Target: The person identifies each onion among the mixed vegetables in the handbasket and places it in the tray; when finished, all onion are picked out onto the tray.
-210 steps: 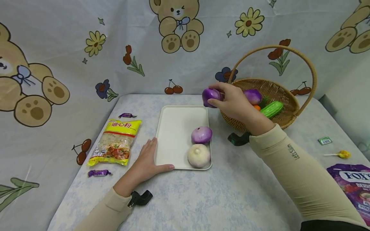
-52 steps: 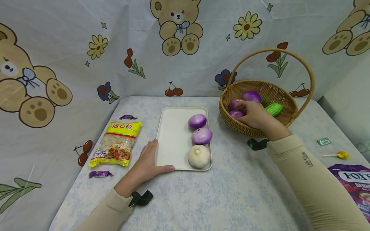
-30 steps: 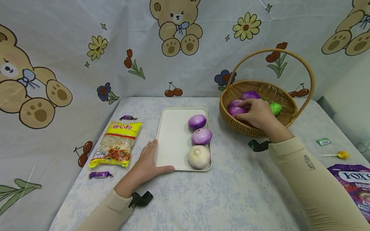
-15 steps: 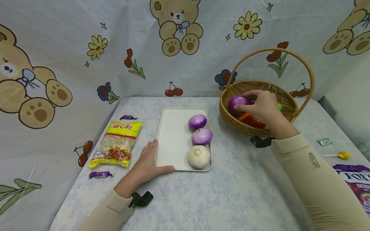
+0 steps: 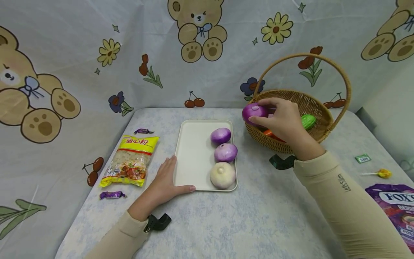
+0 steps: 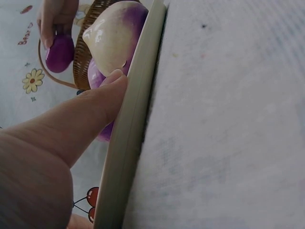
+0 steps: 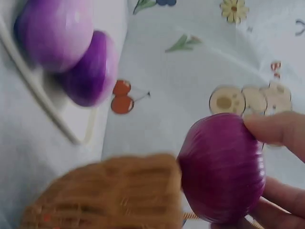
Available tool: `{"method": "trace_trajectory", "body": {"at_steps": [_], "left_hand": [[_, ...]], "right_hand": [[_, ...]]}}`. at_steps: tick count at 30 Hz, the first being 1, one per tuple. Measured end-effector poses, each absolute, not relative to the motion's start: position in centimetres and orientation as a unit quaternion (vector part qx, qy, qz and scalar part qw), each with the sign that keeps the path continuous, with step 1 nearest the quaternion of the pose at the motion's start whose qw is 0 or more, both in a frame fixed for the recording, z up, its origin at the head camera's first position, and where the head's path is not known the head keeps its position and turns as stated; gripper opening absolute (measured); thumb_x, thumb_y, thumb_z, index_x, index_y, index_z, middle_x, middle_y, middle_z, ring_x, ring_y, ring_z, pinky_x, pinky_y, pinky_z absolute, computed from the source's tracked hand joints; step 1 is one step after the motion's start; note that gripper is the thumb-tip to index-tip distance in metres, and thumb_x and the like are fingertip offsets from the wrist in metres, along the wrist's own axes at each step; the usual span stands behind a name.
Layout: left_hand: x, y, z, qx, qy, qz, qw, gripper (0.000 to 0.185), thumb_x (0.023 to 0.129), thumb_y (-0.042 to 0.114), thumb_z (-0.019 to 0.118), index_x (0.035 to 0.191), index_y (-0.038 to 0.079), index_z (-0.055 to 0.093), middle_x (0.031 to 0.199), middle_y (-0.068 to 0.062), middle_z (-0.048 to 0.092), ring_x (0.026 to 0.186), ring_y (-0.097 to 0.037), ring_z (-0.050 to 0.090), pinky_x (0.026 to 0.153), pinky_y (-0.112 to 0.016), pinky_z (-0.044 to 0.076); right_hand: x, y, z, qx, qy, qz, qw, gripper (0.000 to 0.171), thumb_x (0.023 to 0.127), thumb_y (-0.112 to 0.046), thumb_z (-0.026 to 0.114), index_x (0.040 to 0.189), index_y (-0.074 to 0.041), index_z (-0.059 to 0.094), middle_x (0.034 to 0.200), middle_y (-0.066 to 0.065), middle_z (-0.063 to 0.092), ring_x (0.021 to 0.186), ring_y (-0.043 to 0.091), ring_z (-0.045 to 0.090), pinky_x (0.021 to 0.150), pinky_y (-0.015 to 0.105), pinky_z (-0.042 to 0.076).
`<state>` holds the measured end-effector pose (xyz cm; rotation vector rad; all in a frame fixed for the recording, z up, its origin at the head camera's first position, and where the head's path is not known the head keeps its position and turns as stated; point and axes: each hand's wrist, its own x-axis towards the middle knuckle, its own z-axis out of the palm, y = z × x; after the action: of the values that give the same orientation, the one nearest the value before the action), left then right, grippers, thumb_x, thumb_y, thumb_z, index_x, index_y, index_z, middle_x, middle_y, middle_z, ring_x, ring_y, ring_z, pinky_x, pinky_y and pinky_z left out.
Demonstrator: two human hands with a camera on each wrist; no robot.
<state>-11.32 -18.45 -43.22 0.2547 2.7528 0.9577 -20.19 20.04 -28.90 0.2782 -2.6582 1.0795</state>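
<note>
Noodle packet (image 5: pixel 130 160), yellow, lies far left on the table (image 5: pixel 258 223), one purple candy (image 5: pixel 111 195) in front of it and another (image 5: pixel 142 131) behind. Left hand (image 5: pixel 165 180) rests flat and relaxed against the near-left corner of the white tray (image 5: pixel 194 151), thumb along its front rim, gripping nothing; same spot as in all earlier frames. On the tray's right side, three in a row: a dark purple onion (image 5: pixel 221 136) at the back, a paler purple one (image 5: pixel 225 152) in the middle, a whitish one (image 5: pixel 222 175) at the front. Right hand (image 5: pixel 281 120) grasps a purple onion (image 5: pixel 254 113), fingertips curled round it. It is round, glossy, deep purple with fine lengthwise ribs and a pale spot on top. It hangs in the air over the left rim of the wicker basket (image 5: pixel 318 117), between basket and tray. Half a second ago it was further right, inside the basket; earlier it lay among the vegetables there. Green vegetable (image 5: pixel 308 121) stays in the basket.
</note>
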Motion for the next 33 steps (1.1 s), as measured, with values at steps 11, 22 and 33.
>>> {"method": "trace_trajectory", "body": {"at_steps": [11, 22, 33], "left_hand": [[-11.4, -18.3, -43.2, 0.089, 0.934, 0.329, 0.109, 0.141, 0.076, 0.071, 0.084, 0.167, -0.002, 0.005, 0.173, -0.022, 0.006, 0.158, -0.039, -0.002, 0.124, -0.06, 0.007], [-11.3, -18.5, -43.4, 0.09, 0.936, 0.325, 0.105, 0.142, 0.075, 0.073, 0.084, 0.168, -0.001, 0.006, 0.173, -0.021, 0.007, 0.158, -0.037, -0.001, 0.124, -0.059, 0.008], [-11.4, -18.5, -43.6, 0.085, 0.936, 0.325, 0.107, 0.142, 0.074, 0.074, 0.084, 0.168, 0.0, 0.006, 0.173, -0.02, 0.006, 0.158, -0.037, -0.002, 0.124, -0.06, 0.008]], "right_hand": [[-21.1, 18.1, -29.3, 0.154, -0.912, 0.349, 0.149, 0.035, 0.089, -0.021, 0.089, 0.117, -0.001, 0.08, 0.112, 0.017, 0.075, 0.099, 0.031, 0.073, 0.086, 0.051, 0.06], [-21.6, 19.5, -30.4, 0.125, -0.911, 0.385, 0.084, 0.039, 0.098, -0.019, 0.079, 0.134, -0.004, 0.073, 0.134, 0.019, 0.06, 0.116, 0.041, 0.068, 0.095, 0.053, 0.056], [-22.3, 19.5, -31.5, 0.103, -0.902, 0.403, 0.115, 0.064, 0.086, -0.028, 0.092, 0.14, -0.006, 0.065, 0.139, 0.018, 0.06, 0.121, 0.04, 0.063, 0.099, 0.057, 0.053]]}}
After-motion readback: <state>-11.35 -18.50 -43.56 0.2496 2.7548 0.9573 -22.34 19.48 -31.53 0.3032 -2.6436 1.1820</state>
